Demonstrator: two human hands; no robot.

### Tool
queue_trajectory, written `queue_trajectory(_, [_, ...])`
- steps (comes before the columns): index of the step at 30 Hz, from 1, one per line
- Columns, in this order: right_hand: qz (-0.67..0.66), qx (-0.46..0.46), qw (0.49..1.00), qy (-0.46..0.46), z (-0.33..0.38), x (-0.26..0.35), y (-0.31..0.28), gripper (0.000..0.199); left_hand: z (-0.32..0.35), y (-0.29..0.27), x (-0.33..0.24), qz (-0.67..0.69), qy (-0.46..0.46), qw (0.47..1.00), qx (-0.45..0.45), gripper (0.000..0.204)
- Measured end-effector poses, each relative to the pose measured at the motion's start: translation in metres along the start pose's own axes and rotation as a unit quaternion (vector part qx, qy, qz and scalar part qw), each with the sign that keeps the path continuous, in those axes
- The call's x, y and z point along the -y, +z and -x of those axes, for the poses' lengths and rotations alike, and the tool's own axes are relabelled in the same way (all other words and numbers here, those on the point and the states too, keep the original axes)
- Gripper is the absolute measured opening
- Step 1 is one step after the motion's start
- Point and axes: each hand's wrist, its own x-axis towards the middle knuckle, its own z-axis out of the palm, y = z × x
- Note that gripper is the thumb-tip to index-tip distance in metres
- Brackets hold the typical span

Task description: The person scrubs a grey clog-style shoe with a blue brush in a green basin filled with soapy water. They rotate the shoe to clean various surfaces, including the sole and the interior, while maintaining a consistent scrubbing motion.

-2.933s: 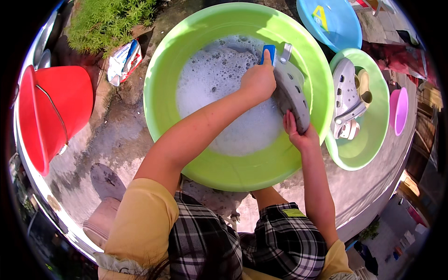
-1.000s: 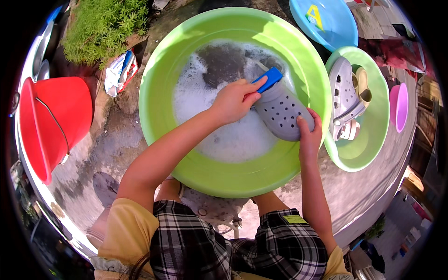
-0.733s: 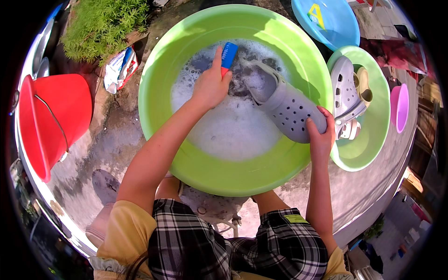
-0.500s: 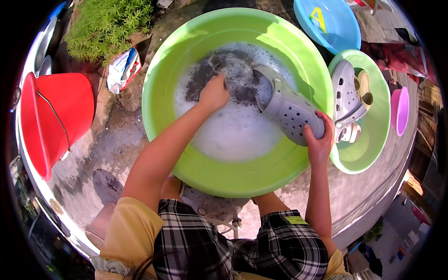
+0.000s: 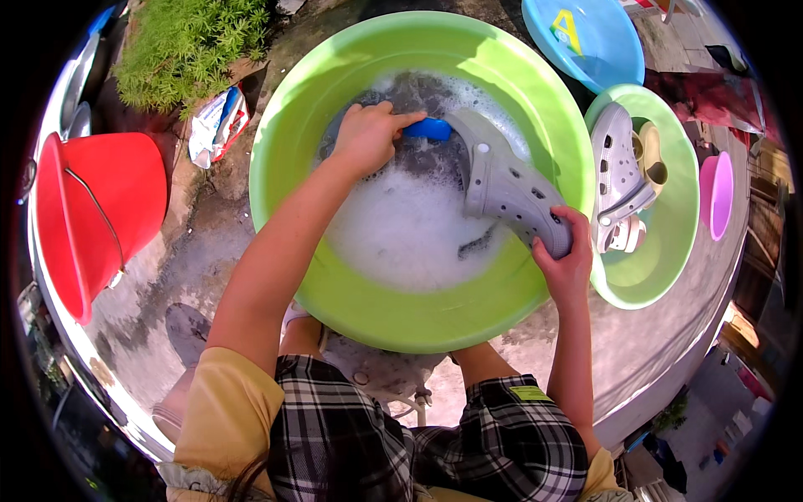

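Observation:
Over the large green basin (image 5: pixel 335 284), my right hand (image 5: pixel 567 255) grips a grey clog (image 5: pixel 510 180) by its toe, thumb and fingers on either side. The clog is tilted on its side with its heel end to the far left, close to the foam. My left hand (image 5: pixel 368 138) is closed on a blue brush (image 5: pixel 428 129), index finger stretched along it, right beside the clog's heel. Only a smooth blue part of the brush shows; its bristles are hidden. Soapy water (image 5: pixel 401 226) with thick white foam covers the basin's bottom.
A smaller green basin (image 5: pixel 627 289) at the right holds another grey clog (image 5: pixel 615 159) and more footwear. Behind it stands a blue basin (image 5: pixel 602 71); a pink basin (image 5: pixel 718 197) lies farther right. At left are a red bucket (image 5: pixel 121 192), a crumpled packet (image 5: pixel 219 125) and a green plant (image 5: pixel 188 50).
My left hand has come up out of the suds with the blue brush, now beside the clog's heel. My right hand has rolled the clog further onto its side, hiding its opening.

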Motion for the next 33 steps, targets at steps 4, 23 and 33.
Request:
queue_trajectory(4, [0.027, -0.001, 0.998, -0.058, -0.007, 0.008, 0.007, 0.043, 0.011, 0.009, 0.010, 0.197, -0.133, 0.971, 0.006, 0.046])
queue_trajectory(23, [0.074, 0.031, 0.996, -0.023, 0.001, 0.008, 0.020, 0.044, 0.049, 0.022, -0.113, 0.190, 0.068, 0.978, -0.062, 0.039])
queue_trajectory(33, [0.083, 0.043, 0.996, -0.017, 0.007, 0.005, 0.025, 0.041, 0.040, 0.014, -0.115, 0.104, 0.065, 0.993, 0.004, 0.038])
